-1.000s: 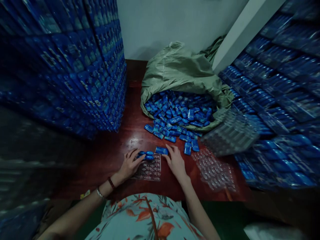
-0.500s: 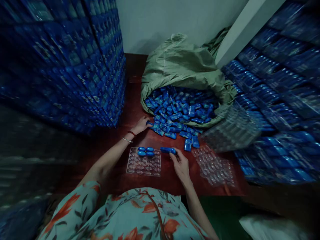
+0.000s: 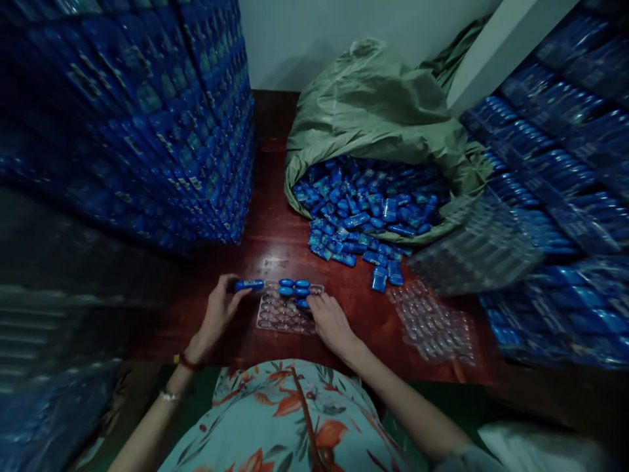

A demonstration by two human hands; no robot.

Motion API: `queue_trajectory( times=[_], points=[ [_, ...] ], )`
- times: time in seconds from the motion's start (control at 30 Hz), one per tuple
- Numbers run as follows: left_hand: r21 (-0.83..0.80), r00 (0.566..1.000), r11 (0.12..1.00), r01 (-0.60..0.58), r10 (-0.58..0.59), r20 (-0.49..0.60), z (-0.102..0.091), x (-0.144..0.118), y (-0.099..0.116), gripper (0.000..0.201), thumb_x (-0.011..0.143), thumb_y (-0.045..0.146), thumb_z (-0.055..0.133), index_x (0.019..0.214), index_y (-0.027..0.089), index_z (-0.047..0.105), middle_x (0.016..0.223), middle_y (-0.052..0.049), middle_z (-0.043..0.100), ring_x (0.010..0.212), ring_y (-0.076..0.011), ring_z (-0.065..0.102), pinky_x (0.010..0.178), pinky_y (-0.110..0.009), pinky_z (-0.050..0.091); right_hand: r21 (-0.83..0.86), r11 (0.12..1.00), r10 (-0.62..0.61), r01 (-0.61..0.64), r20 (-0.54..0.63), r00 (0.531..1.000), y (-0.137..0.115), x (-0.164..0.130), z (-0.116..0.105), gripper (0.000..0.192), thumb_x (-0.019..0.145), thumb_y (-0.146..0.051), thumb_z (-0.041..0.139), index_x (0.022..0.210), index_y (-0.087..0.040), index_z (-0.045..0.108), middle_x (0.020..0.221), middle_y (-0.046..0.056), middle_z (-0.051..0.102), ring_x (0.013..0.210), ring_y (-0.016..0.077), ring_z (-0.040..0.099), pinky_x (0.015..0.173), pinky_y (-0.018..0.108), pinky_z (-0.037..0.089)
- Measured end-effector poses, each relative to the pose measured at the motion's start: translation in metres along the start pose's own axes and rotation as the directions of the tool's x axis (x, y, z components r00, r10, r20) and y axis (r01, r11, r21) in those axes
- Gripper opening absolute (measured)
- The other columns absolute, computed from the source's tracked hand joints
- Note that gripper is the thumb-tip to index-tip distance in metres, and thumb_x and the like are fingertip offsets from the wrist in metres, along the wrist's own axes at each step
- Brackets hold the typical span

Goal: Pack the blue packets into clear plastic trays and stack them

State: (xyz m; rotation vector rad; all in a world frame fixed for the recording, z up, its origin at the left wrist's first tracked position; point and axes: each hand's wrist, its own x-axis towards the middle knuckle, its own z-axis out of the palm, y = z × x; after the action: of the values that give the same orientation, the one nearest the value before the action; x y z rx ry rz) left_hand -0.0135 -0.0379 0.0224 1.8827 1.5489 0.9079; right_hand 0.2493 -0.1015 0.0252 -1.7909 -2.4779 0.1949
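A clear plastic blister tray point(image 3: 287, 313) lies flat just in front of both hands, with a few blue packets point(image 3: 295, 287) seated in the cavities along its far edge; the rest of its cavities show clear. Beyond the tray, a green sack point(image 3: 378, 111) lies open on its side, filled with loose blue packets point(image 3: 373, 203), some of which spill out onto the wood toward the hands. To the right of the right hand lies a second empty blister tray point(image 3: 432, 324), and a stack of clear trays point(image 3: 476, 246) leans above it.

The surface is a dark red-brown wooden table point(image 3: 275, 229), glossy under the light. Tall stacks of filled blue trays point(image 3: 162, 131) rise to the left of the hands, and more stacks point(image 3: 560, 196) stand to the right, with a pale wall behind.

The left hand point(image 3: 219, 311) sits at the tray's left edge, fingers closed in a pinch on one blue packet point(image 3: 249, 285) held level just beside the tray's far-left corner. The right hand point(image 3: 331, 321) rests palm down over the tray's right edge, fingertips on a packet there; whether it grips or only presses is hard to tell in the dim view.
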Motion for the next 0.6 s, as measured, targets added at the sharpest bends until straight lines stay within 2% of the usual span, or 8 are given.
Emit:
queue_trajectory(
  times=[0.07,0.17,0.27,0.37,0.5,0.6],
  points=[
    [0.011,1.0,1.0,-0.01,0.01,0.008,-0.001,-0.024,0.009,0.024,0.083,0.036,0.059,0.098,0.018,0.052,0.085,-0.002,0.059,0.075,-0.0155,0.057,0.066,-0.025,0.048,-0.083,0.996,-0.039,0.044,0.065,0.997,-0.006,0.006,-0.009,0.03,0.084,-0.001,0.04,0.105,-0.01,0.059,0.09,0.013,0.065,0.089,0.0237,0.055,0.076,0.035,0.043],
    [-0.003,0.976,0.978,-0.207,0.207,0.07,0.014,-0.04,0.021,0.014,0.088,0.025,0.052,0.1,0.018,0.054,0.088,-0.003,0.059,0.079,-0.0154,0.058,0.069,-0.025,0.049,-0.189,0.978,-0.068,0.09,0.122,0.99,-0.018,0.015,-0.015,0.025,0.084,-0.002,0.041,0.1,-0.007,0.06,0.084,0.015,0.065,0.082,0.0238,0.056,0.069,0.034,0.041],
    [0.042,0.899,0.903,-0.427,0.418,0.133,0.033,-0.035,0.028,0.023,0.091,0.013,0.041,0.109,0.019,0.054,0.1,-0.008,0.059,0.091,-0.0173,0.057,0.077,-0.028,0.049,-0.258,0.962,-0.065,0.095,0.12,0.991,-0.025,0.022,-0.016,0.026,0.085,-0.004,0.041,0.105,-0.003,0.058,0.083,0.018,0.065,0.081,0.0243,0.058,0.068,0.034,0.04],
    [0.127,0.82,0.816,-0.564,0.535,0.204,0.044,-0.021,0.031,0.027,0.091,0.01,0.037,0.112,0.017,0.053,0.104,-0.01,0.059,0.091,-0.0189,0.054,0.076,-0.031,0.05,-0.245,0.966,-0.048,0.082,0.145,0.988,-0.02,0.026,-0.017,0.025,0.088,-0.008,0.04,0.106,-0.004,0.058,0.085,0.018,0.067,0.083,0.0242,0.059,0.07,0.034,0.04],
    [0.169,0.758,0.755,-0.634,0.563,0.329,0.044,-0.003,0.035,0.027,0.091,0.01,0.04,0.113,0.016,0.053,0.104,-0.011,0.059,0.092,-0.0204,0.053,0.079,-0.035,0.051,-0.142,0.99,0.009,0.016,0.176,0.984,-0.008,0.024,-0.014,0.022,0.091,-0.014,0.04,0.098,-0.012,0.061,0.092,0.014,0.067,0.091,0.0241,0.059,0.075,0.033,0.04],
    [0.186,0.724,0.736,-0.651,0.528,0.444,0.041,0.009,0.04,0.026,0.089,0.009,0.042,0.11,0.017,0.055,0.107,-0.01,0.058,0.099,-0.0218,0.053,0.085,-0.038,0.05,-0.101,0.994,0.065,-0.05,0.146,0.987,-0.005,0.021,-0.009,0.023,0.092,-0.016,0.039,0.104,-0.016,0.059,0.097,0.011,0.067,0.097,0.0234,0.057,0.078,0.034,0.039]
  ],
)
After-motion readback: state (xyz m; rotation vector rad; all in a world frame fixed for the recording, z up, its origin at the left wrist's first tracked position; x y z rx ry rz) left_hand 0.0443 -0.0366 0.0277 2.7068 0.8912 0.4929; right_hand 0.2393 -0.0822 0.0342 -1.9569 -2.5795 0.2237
